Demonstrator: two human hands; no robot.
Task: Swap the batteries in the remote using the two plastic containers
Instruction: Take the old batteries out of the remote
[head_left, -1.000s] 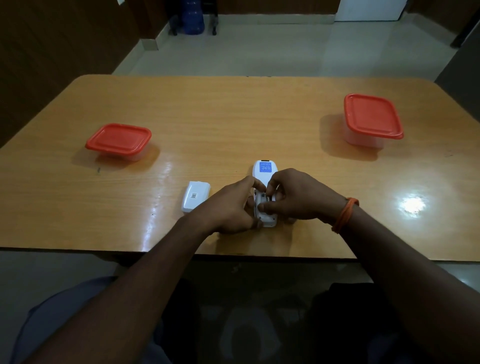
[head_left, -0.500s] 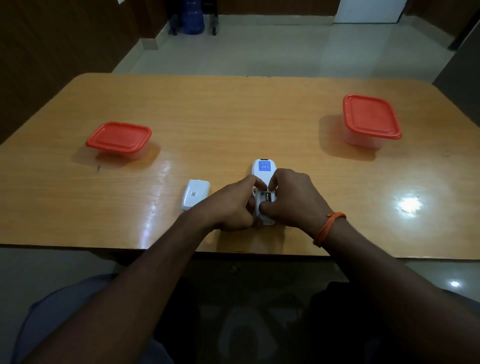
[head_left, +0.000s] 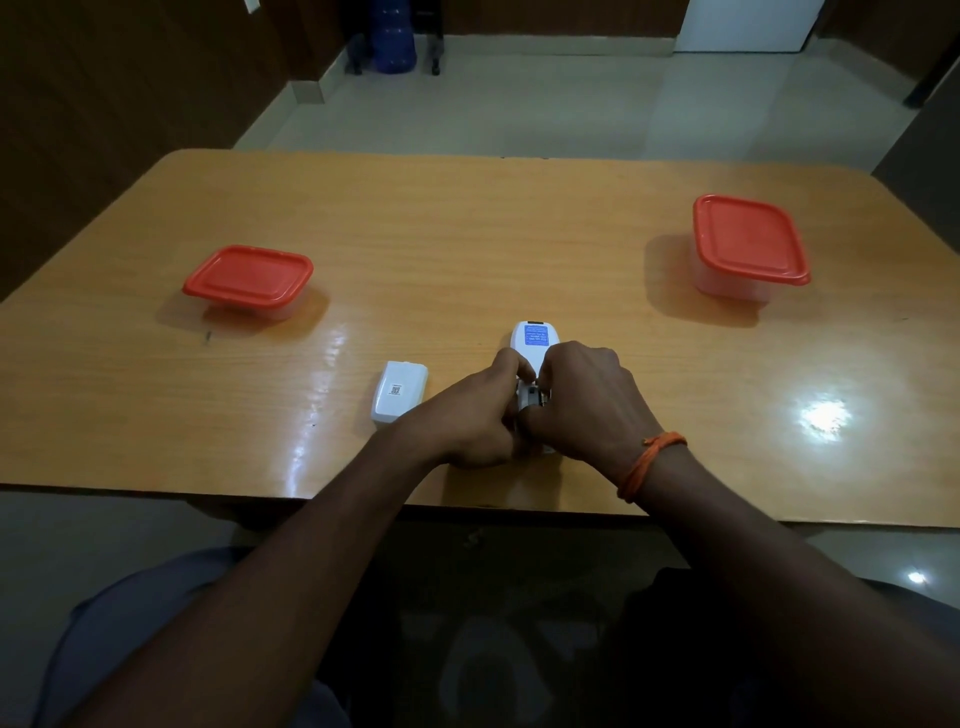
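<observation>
Tabletop (head_left: 467, 249) — remote (head_left: 535, 338) label unreadable.

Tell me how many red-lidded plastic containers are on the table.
2. One red-lidded container sits on the table's left side, the other red-lidded container on the far right. Both are lidded and apart from the hands; none appears hidden.

One head-worn view only, looking forward and steeply down from the person's near side of the bench (head_left: 467, 234); both forearms enter from the bottom edge, close under the lens, and the floor (head_left: 519, 93) beyond fills the top
</observation>
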